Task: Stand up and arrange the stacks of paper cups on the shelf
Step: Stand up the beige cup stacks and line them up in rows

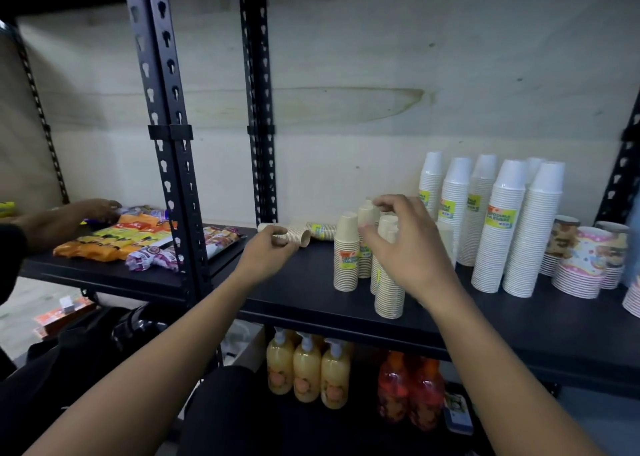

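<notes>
On the black shelf [311, 282] stand several upright stacks of small beige paper cups [345, 258]. One beige stack [294, 236] lies on its side at the back left, and my left hand [268, 251] is closed around it. A second lying stack [322, 230] sits just behind it. My right hand [405, 244] hovers over the upright beige stacks, fingers curled near the top of one [388, 282], holding nothing that I can see. Tall white cup stacks [498, 227] stand to the right.
Patterned cup stacks [581, 265] stand at the far right. Black slotted uprights [169, 137] divide the shelf from a left bay with snack packets [114, 241], where another person's hand [93, 210] reaches. Juice bottles [306, 369] and red bottles [412, 383] stand on the shelf below.
</notes>
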The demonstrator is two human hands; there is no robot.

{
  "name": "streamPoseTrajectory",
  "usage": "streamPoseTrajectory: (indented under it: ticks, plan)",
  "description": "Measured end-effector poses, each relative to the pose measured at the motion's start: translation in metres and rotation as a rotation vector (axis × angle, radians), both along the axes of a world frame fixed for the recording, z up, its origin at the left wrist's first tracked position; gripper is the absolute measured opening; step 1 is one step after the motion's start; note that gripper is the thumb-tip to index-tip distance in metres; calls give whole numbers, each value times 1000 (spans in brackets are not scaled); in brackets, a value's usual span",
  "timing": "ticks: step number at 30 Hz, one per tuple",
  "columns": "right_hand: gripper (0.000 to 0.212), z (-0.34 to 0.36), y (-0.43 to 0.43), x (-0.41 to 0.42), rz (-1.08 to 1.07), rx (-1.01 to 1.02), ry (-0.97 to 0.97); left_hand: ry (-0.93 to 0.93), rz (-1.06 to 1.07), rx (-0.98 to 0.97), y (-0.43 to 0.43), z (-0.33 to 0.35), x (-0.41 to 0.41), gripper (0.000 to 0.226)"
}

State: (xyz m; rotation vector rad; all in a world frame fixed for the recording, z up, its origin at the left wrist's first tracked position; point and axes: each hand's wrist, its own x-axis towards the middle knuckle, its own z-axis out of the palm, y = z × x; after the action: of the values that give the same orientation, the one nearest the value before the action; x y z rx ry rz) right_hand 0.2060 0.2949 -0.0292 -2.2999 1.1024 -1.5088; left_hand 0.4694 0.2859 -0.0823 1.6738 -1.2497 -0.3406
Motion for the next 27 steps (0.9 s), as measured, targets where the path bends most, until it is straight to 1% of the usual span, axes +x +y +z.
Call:
streamPoseTrajectory:
  ticks: [5, 7, 10, 13, 16, 17, 20, 21, 23, 24, 27]
  plan:
    - [35, -9, 1, 68, 139, -3, 63, -11, 92, 81, -3, -15, 34, 47]
    - [34, -17, -9, 103, 170, 3, 131, -16, 118, 112, -11, -18, 48, 49]
    - [34, -31, -41, 150, 166, 127, 174, 8, 140, 177, -27, -23, 65, 51]
    - [38, -49, -84, 190, 75, 330, 79, 66, 169, 228, -48, -31, 77, 53]
    - [45, -63, -123, 218, -31, 409, 18, 172, 138, 251, -77, -40, 84, 57]
    - [51, -66, -136, 225, -73, 409, 41, 209, 122, 240, -88, -43, 87, 57]
    - [76, -80, -165, 237, -232, 320, 297, 348, 130, 169, -122, -47, 97, 51]
    - [82, -83, -176, 241, -271, 283, 341, 377, 137, 156, -136, -46, 103, 54]
    - [87, -90, -195, 247, -332, 288, 383, 407, 179, 163, -159, -45, 113, 67]
    - [87, -92, -204, 248, -354, 324, 393, 404, 197, 168, -169, -43, 117, 67]
    - [81, -95, -229, 249, -410, 479, 336, 399, 242, 169, -186, -39, 125, 53]
